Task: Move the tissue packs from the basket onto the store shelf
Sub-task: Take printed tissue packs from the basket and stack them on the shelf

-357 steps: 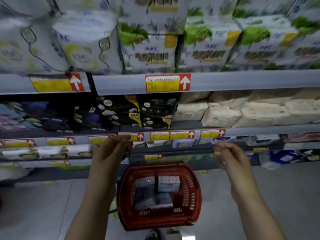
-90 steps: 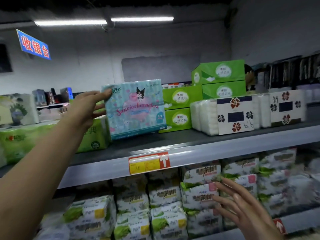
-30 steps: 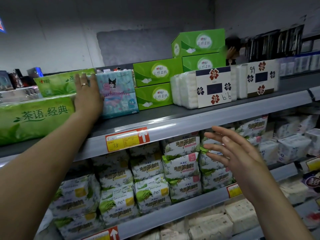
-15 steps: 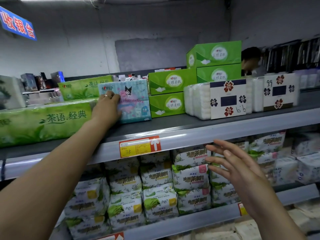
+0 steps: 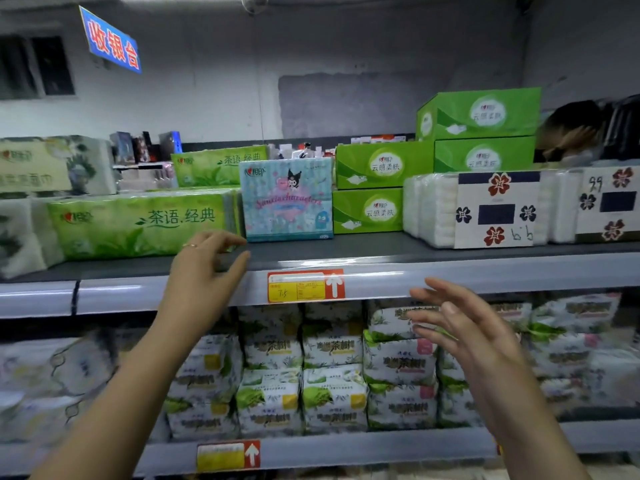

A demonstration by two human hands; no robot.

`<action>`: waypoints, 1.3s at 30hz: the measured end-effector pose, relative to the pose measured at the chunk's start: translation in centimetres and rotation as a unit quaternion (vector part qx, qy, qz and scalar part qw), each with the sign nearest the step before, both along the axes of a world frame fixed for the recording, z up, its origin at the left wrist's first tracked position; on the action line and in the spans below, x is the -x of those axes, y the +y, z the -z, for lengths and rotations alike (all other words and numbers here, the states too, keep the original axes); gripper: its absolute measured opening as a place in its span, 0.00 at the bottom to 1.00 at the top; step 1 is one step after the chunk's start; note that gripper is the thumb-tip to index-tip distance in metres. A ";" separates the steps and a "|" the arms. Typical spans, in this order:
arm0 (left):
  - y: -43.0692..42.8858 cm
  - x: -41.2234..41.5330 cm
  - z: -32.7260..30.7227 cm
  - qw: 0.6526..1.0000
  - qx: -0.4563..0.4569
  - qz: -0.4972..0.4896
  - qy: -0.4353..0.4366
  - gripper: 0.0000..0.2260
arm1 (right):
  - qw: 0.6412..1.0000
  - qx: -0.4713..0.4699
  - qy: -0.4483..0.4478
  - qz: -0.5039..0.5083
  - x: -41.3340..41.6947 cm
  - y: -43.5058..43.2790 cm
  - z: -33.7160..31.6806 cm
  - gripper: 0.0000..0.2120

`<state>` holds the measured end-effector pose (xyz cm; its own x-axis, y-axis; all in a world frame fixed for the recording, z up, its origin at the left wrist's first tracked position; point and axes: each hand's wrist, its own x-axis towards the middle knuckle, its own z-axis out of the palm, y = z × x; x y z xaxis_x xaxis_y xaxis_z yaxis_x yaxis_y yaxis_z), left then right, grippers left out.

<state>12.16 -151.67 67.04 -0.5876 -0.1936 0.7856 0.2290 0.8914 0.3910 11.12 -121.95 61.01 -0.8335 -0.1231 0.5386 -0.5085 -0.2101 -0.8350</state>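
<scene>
A pale blue tissue pack (image 5: 287,200) with cartoon characters stands upright on the top grey shelf (image 5: 381,271), between a long green pack (image 5: 138,225) and stacked green boxes (image 5: 369,188). My left hand (image 5: 204,268) hovers just below and left of it, at the shelf's front edge, fingers apart and holding nothing. My right hand (image 5: 464,334) is lower, in front of the shelf below, fingers spread and empty. The basket is out of view.
White wrapped packs (image 5: 485,209) with flower labels fill the top shelf's right side. Small white and green packs (image 5: 301,372) crowd the shelf below. A yellow and red price tag (image 5: 304,287) sits on the shelf edge. A blue sign (image 5: 110,39) hangs upper left.
My left hand has let go of the blue tissue pack and drawn back and down to the shelf edge. The pack stays standing on the shelf. My right hand has barely moved.
</scene>
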 end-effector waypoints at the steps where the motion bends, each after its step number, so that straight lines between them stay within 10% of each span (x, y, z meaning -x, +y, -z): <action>1: 0.4 -1.3 0.8 0.999 -0.029 0.007 0.013 0.06 | 1.000 0.002 0.000 -0.001 0.1 -0.1 0.1 0.31; 15: 1.8 -11.0 8.3 0.907 -0.417 0.038 -0.051 0.07 | 0.998 0.027 -0.057 -0.015 -0.3 -2.5 3.0 0.18; 39: -8.9 -20.7 11.5 0.836 -0.519 0.137 -0.116 0.06 | 0.980 0.078 -0.148 0.105 -14.8 -12.3 5.1 0.21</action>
